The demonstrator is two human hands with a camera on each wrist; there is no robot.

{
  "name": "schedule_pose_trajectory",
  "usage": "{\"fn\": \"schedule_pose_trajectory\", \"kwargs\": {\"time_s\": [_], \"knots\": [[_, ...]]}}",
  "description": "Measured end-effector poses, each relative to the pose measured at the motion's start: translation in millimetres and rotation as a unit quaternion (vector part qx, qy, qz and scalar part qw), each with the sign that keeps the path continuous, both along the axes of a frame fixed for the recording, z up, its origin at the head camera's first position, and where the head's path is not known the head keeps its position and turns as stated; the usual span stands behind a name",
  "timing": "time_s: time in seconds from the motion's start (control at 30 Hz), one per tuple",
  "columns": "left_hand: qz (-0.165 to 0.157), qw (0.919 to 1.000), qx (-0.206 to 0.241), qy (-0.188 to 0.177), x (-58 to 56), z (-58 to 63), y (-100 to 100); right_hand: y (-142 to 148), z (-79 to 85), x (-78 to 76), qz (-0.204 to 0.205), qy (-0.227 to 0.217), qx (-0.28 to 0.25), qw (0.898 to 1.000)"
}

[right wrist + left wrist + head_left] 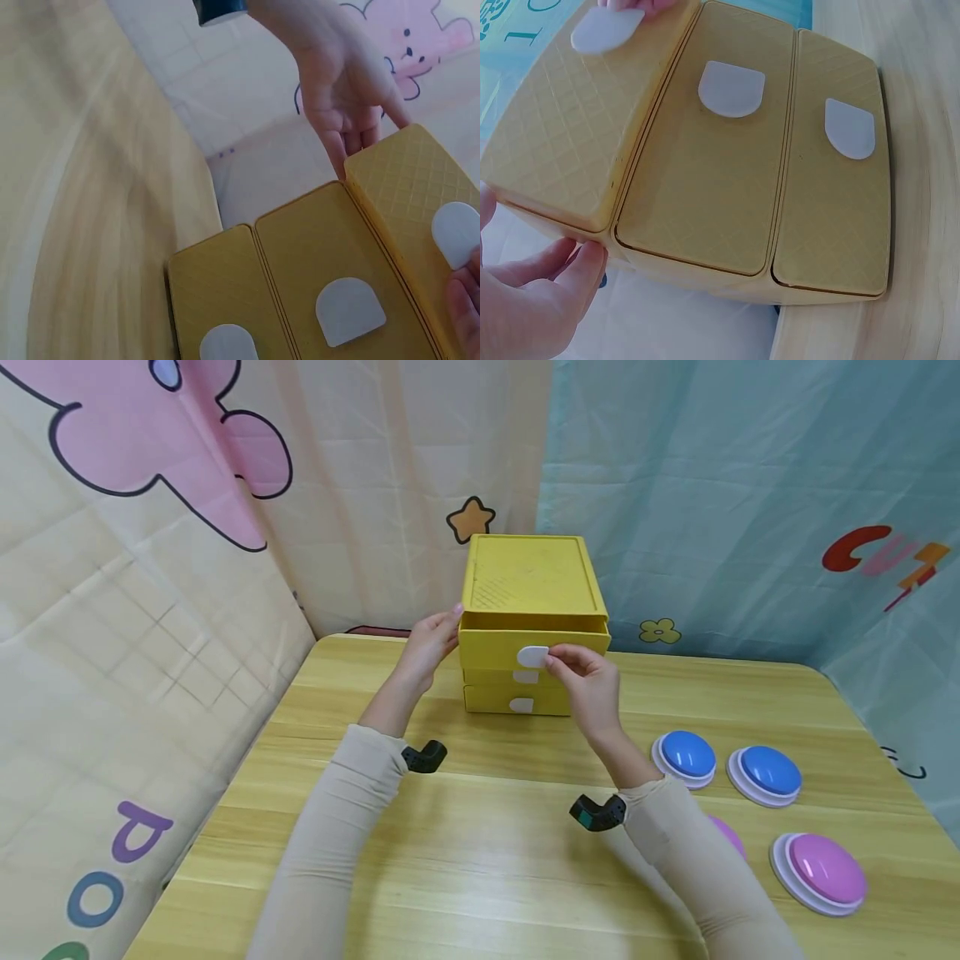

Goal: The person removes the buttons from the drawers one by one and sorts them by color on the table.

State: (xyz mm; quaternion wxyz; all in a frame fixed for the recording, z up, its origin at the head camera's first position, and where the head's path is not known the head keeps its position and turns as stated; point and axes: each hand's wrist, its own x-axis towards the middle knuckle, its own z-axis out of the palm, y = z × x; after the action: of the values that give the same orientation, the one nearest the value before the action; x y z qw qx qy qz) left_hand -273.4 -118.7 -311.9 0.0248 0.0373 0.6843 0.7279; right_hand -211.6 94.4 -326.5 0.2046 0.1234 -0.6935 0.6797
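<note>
A small yellow chest of drawers point(532, 575) stands near the back of the wooden table, with three drawers one above another. The top drawer point(487, 649) is pulled out a little; the middle and bottom ones look closed. Each front carries a white rounded tab. My right hand point(592, 687) pinches the top drawer's tab point(532, 657) at its right side between thumb and fingers. My left hand point(427, 652) rests against the chest's upper left side, thumb near the top edge, fingers fairly straight along the side. What lies inside the drawer is hidden.
Right of the chest, two blue push buttons point(688, 753) on white bases sit on the table point(480, 843). Nearer me is a pink push button point(828, 868), and another pink one point(727, 837) is partly behind my right forearm. Printed curtains point(675, 485) hang behind the table.
</note>
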Motion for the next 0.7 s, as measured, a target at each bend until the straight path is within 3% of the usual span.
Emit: {"fn": "schedule_pose_trajectory", "kwargs": {"time_s": [0.23, 0.5, 0.63, 0.7], "knots": [[-0.002, 1.0000, 0.008, -0.001, -0.5, -0.4, 2, -1, 4.1, -22.4, -0.015, -0.008, 0.006, 1.000], [-0.005, 0.9996, -0.001, 0.026, 2.1, -1.5, 3, 4, 7.9, -22.1, -0.003, -0.011, 0.017, 1.000], [0.014, 0.9919, -0.092, 0.087, 9.8, -6.4, 2, 17, 3.4, -13.7, 0.010, 0.026, 0.072, 0.997], [0.028, 0.9777, -0.155, 0.138, 16.9, -8.5, 1, 28, -2.5, -10.7, 0.005, 0.059, 0.129, 0.990]]}}
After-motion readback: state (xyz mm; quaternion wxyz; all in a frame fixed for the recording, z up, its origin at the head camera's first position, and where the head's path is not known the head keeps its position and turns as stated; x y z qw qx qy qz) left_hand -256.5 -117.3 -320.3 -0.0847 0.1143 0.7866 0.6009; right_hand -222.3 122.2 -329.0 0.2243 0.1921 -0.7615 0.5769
